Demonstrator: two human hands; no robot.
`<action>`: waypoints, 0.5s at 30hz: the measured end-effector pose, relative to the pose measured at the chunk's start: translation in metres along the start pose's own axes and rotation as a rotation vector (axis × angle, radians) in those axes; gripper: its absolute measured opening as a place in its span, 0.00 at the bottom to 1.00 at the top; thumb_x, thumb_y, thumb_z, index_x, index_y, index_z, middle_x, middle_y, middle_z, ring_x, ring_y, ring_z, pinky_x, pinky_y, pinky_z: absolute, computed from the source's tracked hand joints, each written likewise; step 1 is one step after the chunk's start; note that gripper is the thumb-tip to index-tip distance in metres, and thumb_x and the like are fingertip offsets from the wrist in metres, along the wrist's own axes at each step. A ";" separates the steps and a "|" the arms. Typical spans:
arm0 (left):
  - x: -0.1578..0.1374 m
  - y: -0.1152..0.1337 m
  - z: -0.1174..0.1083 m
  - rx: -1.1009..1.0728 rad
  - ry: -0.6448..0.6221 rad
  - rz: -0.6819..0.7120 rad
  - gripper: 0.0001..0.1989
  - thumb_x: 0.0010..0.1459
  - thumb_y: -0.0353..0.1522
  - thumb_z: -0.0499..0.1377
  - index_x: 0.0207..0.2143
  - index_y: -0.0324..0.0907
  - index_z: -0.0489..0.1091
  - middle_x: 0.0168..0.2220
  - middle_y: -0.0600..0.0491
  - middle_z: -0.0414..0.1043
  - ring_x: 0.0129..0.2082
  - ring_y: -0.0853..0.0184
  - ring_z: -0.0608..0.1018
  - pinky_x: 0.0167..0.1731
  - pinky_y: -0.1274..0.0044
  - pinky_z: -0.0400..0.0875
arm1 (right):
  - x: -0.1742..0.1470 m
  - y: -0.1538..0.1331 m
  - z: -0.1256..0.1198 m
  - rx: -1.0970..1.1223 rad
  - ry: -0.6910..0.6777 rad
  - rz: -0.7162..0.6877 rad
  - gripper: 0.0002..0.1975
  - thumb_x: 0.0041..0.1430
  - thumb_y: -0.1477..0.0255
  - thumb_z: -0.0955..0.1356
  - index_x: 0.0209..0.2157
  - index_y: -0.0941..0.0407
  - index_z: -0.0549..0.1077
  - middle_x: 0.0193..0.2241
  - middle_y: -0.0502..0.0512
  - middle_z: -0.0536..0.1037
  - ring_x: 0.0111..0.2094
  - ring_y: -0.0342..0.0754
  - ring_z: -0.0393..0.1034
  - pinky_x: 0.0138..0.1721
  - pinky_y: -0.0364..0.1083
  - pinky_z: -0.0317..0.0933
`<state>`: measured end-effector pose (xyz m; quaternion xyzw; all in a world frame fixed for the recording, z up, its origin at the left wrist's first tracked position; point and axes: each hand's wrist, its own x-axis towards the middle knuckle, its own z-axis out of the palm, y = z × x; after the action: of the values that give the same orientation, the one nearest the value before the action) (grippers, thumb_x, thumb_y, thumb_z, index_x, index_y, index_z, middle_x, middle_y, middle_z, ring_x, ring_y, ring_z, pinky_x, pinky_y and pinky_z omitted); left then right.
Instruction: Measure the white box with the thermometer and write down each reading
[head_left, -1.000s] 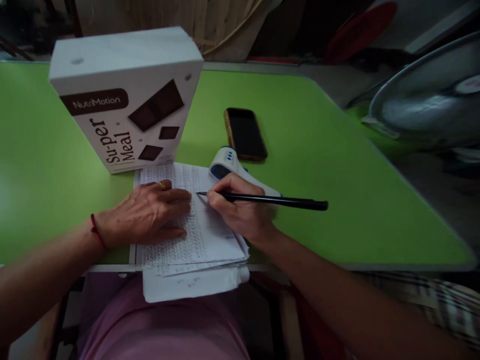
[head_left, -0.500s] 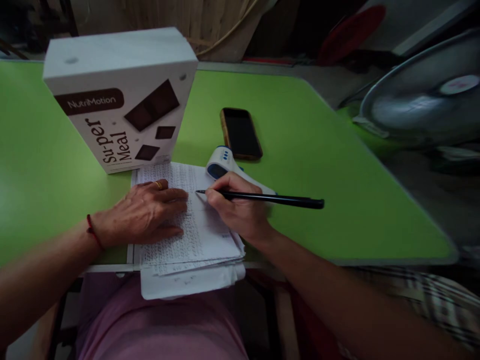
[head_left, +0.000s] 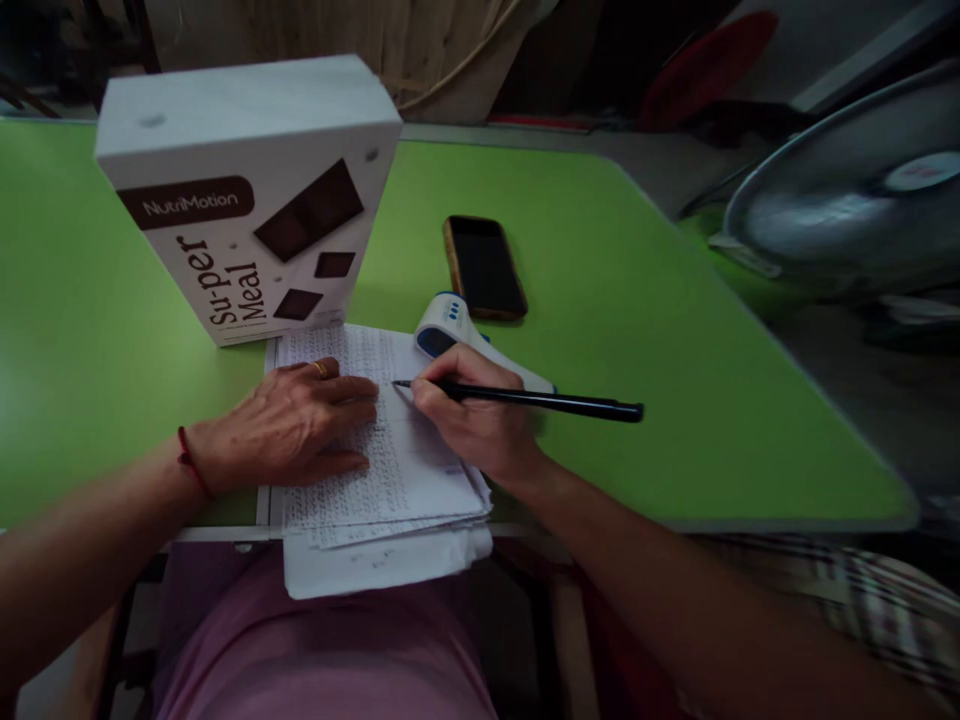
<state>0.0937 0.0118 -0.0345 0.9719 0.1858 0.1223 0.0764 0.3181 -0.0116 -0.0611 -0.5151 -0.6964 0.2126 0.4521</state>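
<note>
Sheets of paper (head_left: 420, 480) covered with handwriting lie stacked at the front edge of the green table, the lowest ones jutting past it. My left hand (head_left: 307, 420) rests flat on the written part, fingers stretched to the right. In my right hand (head_left: 480, 410) a black pen (head_left: 555, 400) is gripped between thumb and fingers, its tip at the paper near my left fingertips. A white infrared thermometer (head_left: 450, 325) lies just beyond my right hand, which hides part of its handle.
A tall white NutriMotion box (head_left: 255, 210) stands behind the papers on the left. Beyond the thermometer lies a phone (head_left: 486, 268) in a brown case. The green table (head_left: 675, 400) ends at a slanted right edge, with a large metal round object (head_left: 832, 200) past it.
The whole view has shifted very slightly. My right hand still has the pen, tilted almost as before, and my left hand stays flat on the paper.
</note>
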 end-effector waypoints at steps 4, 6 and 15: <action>-0.001 0.000 0.001 -0.004 0.002 0.002 0.15 0.64 0.38 0.61 0.46 0.35 0.74 0.54 0.48 0.73 0.42 0.56 0.73 0.39 0.65 0.73 | -0.001 0.003 0.001 -0.010 0.032 -0.041 0.07 0.53 0.75 0.66 0.23 0.54 0.65 0.16 0.45 0.66 0.17 0.39 0.58 0.18 0.41 0.52; -0.001 0.000 0.002 -0.004 0.012 0.008 0.15 0.64 0.38 0.62 0.46 0.35 0.74 0.54 0.48 0.73 0.42 0.56 0.73 0.39 0.65 0.73 | -0.002 0.004 0.002 -0.019 0.037 -0.048 0.07 0.52 0.75 0.66 0.23 0.54 0.65 0.16 0.45 0.67 0.17 0.39 0.58 0.18 0.41 0.53; -0.001 -0.002 0.000 -0.009 0.009 0.005 0.14 0.64 0.38 0.61 0.44 0.35 0.73 0.54 0.49 0.73 0.42 0.57 0.73 0.39 0.66 0.72 | -0.003 0.007 0.002 -0.044 0.115 -0.033 0.07 0.52 0.74 0.66 0.22 0.55 0.66 0.16 0.46 0.67 0.18 0.40 0.60 0.20 0.40 0.55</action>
<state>0.0919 0.0127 -0.0350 0.9715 0.1834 0.1277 0.0795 0.3205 -0.0119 -0.0683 -0.5247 -0.6821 0.1598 0.4836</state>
